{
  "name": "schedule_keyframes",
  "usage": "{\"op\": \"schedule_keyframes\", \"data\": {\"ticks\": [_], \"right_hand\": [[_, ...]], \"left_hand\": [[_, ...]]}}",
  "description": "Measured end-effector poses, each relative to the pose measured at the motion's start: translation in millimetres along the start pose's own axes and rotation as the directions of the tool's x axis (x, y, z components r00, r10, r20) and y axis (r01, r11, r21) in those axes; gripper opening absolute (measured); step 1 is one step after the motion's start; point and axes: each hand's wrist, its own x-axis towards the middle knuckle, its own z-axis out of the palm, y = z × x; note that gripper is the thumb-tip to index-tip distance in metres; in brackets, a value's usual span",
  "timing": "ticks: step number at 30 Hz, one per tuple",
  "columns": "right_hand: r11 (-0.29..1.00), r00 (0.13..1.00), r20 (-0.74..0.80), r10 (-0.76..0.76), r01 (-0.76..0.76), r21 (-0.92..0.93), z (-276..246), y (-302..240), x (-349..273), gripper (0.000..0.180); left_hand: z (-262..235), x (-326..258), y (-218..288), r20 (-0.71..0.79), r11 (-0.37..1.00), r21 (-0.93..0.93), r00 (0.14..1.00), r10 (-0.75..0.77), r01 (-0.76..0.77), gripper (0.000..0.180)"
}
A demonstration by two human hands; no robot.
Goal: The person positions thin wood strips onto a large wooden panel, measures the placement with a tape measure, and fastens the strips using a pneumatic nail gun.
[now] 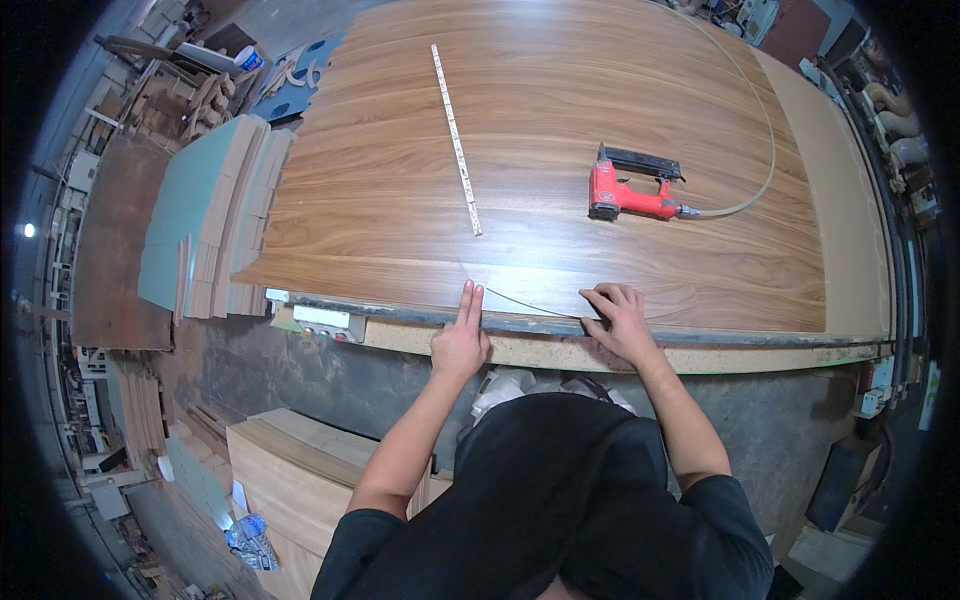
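A thin, dark, curved strip point(530, 303) lies on the wood-grain panel point(380, 200) near its front edge, between my two hands. Whether it is a loose strip or the edge of a flat piece is hard to make out. My left hand point(462, 340) rests at its left end, index and middle fingers stretched out flat on the panel's edge. At the other end, my right hand point(622, 322) has bent fingers on the panel and its thumb against the strip. A red nail gun point(632, 190) lies beyond my right hand, and a white ruler-like strip point(457, 145) lies beyond my left.
An air hose point(768, 150) curves from the nail gun to the far edge. Stacked panels point(205, 215) stand left of the table. A control box with buttons point(330, 323) sits below the front edge. More boards point(300, 480) lie behind on my left.
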Motion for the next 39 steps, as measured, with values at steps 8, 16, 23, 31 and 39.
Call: {"op": "schedule_keyframes", "data": {"ticks": [8, 16, 23, 31, 39], "right_hand": [[1.0, 1.0, 0.022, -0.008, 0.008, 0.006, -5, -1, 1, 0.058], [1.0, 0.999, 0.049, 0.017, -0.018, 0.004, -9, -4, 1, 0.058], [1.0, 0.997, 0.076, 0.0, -0.002, 0.024, -24, -7, 0, 0.064], [0.999, 0.999, 0.048, -0.007, 0.004, 0.046, -25, 19, -8, 0.06], [0.999, 1.0, 0.017, -0.009, 0.008, 0.038, -18, 24, -6, 0.058]], "left_hand": [[-3, 1, 0, 0.013, 1.0, -0.005, 1.0, -0.001, 0.001, 0.104], [0, 1, 0, -0.001, 1.0, -0.013, 1.0, 0.004, -0.004, 0.105], [1, 1, 1, 0.015, 0.999, -0.031, 1.0, -0.014, 0.014, 0.105], [-10, -12, 42, -0.18, 0.975, 0.024, 0.958, 0.223, -0.222, 0.092], [7, -6, 73, -0.136, 0.958, 0.006, 0.949, 0.283, -0.285, 0.093]]}}
